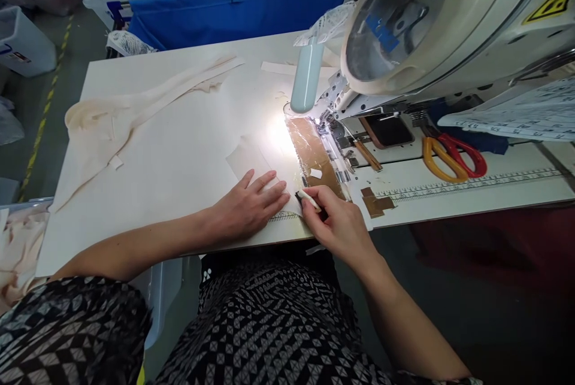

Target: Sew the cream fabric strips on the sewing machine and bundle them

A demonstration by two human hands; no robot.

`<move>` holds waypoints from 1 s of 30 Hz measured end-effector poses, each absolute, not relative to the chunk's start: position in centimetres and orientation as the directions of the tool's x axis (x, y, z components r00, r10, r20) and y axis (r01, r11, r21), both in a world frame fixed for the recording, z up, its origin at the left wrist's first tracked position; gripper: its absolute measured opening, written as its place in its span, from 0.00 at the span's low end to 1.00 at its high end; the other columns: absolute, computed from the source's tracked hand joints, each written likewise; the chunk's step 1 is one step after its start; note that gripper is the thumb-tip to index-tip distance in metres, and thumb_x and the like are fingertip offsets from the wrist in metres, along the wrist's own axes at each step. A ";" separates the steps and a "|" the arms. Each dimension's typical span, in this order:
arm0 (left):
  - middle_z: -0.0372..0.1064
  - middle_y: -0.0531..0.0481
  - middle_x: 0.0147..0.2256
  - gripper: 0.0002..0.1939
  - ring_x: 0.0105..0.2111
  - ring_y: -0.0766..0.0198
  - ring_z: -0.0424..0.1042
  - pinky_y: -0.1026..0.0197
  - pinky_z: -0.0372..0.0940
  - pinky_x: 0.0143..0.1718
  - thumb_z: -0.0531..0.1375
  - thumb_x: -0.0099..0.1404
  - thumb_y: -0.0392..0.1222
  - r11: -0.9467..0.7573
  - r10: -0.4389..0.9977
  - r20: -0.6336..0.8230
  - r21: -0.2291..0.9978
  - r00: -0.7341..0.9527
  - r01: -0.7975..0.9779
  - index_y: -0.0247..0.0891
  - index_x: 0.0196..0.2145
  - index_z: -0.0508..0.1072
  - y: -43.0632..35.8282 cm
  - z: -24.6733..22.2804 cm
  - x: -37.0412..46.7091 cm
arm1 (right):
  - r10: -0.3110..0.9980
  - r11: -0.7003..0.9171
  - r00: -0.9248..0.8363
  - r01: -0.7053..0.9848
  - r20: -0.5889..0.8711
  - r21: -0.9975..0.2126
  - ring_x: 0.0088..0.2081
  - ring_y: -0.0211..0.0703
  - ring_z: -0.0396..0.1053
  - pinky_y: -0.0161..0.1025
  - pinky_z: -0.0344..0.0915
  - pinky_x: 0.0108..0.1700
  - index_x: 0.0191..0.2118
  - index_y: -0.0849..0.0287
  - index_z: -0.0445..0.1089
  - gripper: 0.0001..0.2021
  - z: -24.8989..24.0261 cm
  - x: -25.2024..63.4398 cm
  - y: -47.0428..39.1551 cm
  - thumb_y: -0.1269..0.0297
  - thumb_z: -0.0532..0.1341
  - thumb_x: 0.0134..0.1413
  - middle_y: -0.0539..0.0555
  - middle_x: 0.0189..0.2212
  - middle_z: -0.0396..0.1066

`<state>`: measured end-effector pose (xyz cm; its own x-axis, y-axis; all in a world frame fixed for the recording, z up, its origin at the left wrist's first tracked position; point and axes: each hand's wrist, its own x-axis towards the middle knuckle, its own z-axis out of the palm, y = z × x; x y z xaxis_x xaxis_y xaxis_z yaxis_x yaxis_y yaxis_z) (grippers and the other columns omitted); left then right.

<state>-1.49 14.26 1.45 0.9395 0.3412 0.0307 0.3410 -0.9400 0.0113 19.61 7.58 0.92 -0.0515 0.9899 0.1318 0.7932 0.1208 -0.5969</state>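
Observation:
My left hand lies flat, fingers stretched out, on a small pale piece of cloth near the table's front edge. Close to its fingertips, my right hand is closed around a small whitish tool with a dark tip; its exact kind I cannot make out. The dark tip points toward the cloth's right edge. A brown taped plate lies just beyond my right hand, with a small white label on it. A longer cream garment piece is spread on the left of the table.
A sewing machine stands at the right, its lamp lighting the table. Scissors with yellow and red handles, a phone and a wooden-handled tool lie beside it. A blue cloth barrier borders the far side.

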 end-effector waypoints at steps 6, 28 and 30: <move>0.60 0.38 0.62 0.21 0.63 0.40 0.57 0.38 0.58 0.58 0.50 0.74 0.37 -0.943 0.331 0.059 -0.010 0.942 0.332 0.37 0.63 0.63 14.2 1.2 -1.6 | 0.981 0.187 -0.131 0.828 0.143 -0.529 0.19 0.37 0.61 0.36 0.55 0.25 0.38 0.56 0.66 0.07 1.1 19.6 7.7 0.63 0.52 0.63 0.47 0.20 0.67; 0.61 0.32 0.61 0.22 0.63 0.46 0.57 0.42 0.54 0.63 0.50 0.70 0.37 -0.932 0.361 0.038 -0.014 0.932 0.361 0.23 0.59 0.64 16.0 1.7 -1.8 | 0.987 0.086 0.011 0.812 0.163 -0.578 0.19 0.37 0.62 0.36 0.56 0.25 0.40 0.58 0.68 0.10 1.2 19.3 8.0 0.59 0.53 0.63 0.47 0.20 0.68; 0.63 0.32 0.59 0.21 0.61 0.46 0.60 0.42 0.55 0.62 0.50 0.71 0.38 -0.939 0.342 0.050 -0.020 0.939 0.343 0.24 0.58 0.65 15.7 1.8 -1.7 | 0.982 0.109 -0.002 0.821 0.189 -0.561 0.19 0.38 0.63 0.36 0.57 0.26 0.42 0.59 0.68 0.11 0.7 19.1 8.4 0.59 0.54 0.63 0.47 0.20 0.68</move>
<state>-1.69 15.75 1.75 0.9385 0.3415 0.0501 0.3429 -0.9392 -0.0203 19.11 8.42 0.67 -0.0015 0.9821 0.1885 0.8207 0.1089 -0.5609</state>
